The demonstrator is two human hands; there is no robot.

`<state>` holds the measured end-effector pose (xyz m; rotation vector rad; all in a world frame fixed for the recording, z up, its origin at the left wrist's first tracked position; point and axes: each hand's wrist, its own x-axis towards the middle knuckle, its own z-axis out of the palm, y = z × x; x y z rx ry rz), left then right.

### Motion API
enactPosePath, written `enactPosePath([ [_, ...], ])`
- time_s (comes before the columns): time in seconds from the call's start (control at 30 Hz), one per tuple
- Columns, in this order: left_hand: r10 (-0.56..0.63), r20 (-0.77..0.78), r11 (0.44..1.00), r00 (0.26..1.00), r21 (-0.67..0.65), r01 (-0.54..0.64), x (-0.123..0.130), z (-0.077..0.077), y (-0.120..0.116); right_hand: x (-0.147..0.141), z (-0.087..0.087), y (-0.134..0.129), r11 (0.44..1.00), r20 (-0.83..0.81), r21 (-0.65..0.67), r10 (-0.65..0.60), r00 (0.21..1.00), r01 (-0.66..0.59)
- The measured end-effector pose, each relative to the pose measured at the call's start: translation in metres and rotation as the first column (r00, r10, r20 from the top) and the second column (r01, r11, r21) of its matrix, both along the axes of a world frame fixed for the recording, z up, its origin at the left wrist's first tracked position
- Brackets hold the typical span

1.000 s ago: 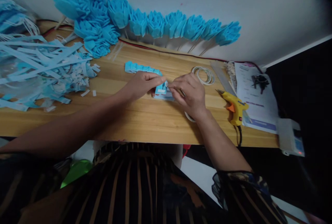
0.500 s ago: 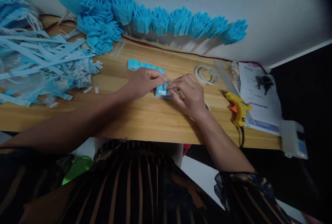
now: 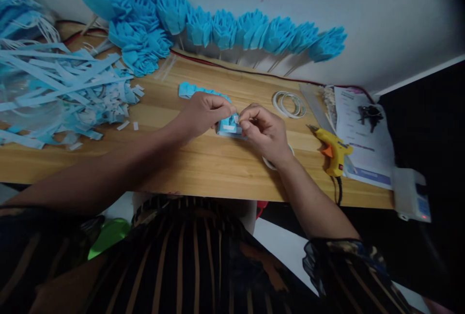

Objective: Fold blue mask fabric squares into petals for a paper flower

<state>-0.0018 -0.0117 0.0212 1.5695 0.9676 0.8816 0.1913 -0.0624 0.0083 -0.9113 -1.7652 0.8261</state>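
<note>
A folded blue strip [image 3: 192,90] with a row of pleats runs along the wooden table and under my left hand [image 3: 209,113]. The thumb and index finger of that hand pinch the strip's upper edge near its right end. Beside it, my right hand [image 3: 266,130] has its thumb and index finger pressed together at a small whitish piece [image 3: 237,118], perhaps tape or backing. Below the fingertips, a small white patch [image 3: 228,127] shows on the blue material. Partly hidden by my right wrist is a white tape roll [image 3: 269,163].
Blue flowers on sticks [image 3: 252,31] line the wall. Cut strips and scraps [image 3: 72,81] heap at the left. White tape rings [image 3: 289,104], a yellow glue gun [image 3: 333,151], a ruler [image 3: 315,105], keys [image 3: 370,114] and a printed sheet [image 3: 358,159] lie at the right.
My right hand has moved slightly right, away from the left fingertips, and the whitish piece now shows between the hands. My left hand has barely shifted.
</note>
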Motion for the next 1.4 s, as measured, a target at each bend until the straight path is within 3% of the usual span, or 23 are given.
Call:
enactPosePath([
  [0.13, 0.062, 0.078, 0.998, 0.995, 0.024, -0.064, -0.005, -0.003, 0.009, -0.001, 0.004, -0.003, 0.996, 0.099, 0.063, 0.049, 0.994, -0.056],
  [0.27, 0.055, 0.048, 0.997, 0.997, 0.055, -0.058, -0.006, -0.003, 0.009, 0.007, 0.000, 0.002, 0.985, 0.021, 0.089, -0.150, 0.988, 0.148],
  [0.37, 0.034, -0.006, 0.996, 0.999, 0.077, -0.033, -0.003, -0.003, 0.005, 0.011, -0.002, 0.005, 0.942, 0.077, 0.235, -0.265, 0.961, 0.241],
  [0.5, 0.001, -0.076, 0.993, 0.997, 0.114, 0.008, 0.000, -0.002, 0.000, 0.009, 0.001, 0.005, 0.887, 0.229, 0.427, -0.295, 0.927, 0.177],
  [0.63, -0.003, -0.119, 0.994, 0.993, 0.112, 0.016, 0.002, -0.002, -0.003, 0.006, 0.002, 0.004, 0.839, 0.296, 0.532, -0.311, 0.903, 0.114],
  [0.77, 0.000, -0.137, 0.996, 0.991, 0.090, 0.012, 0.004, 0.000, -0.003, 0.005, 0.001, 0.004, 0.840, 0.380, 0.535, -0.338, 0.861, 0.093],
  [0.9, -0.013, -0.116, 0.999, 0.993, 0.034, 0.017, 0.004, 0.002, -0.004, 0.004, 0.001, 0.003, 0.838, 0.364, 0.531, -0.355, 0.861, 0.121],
  [1.13, -0.091, 0.123, 0.984, 0.988, -0.139, 0.108, 0.002, -0.004, -0.002, 0.001, 0.006, 0.001, 0.899, 0.290, 0.370, -0.350, 0.891, 0.233],
  [1.4, -0.177, 0.005, 0.983, 0.984, -0.041, 0.177, 0.003, -0.006, 0.001, 0.000, 0.003, 0.001, 0.900, 0.259, 0.341, -0.366, 0.894, 0.270],
])
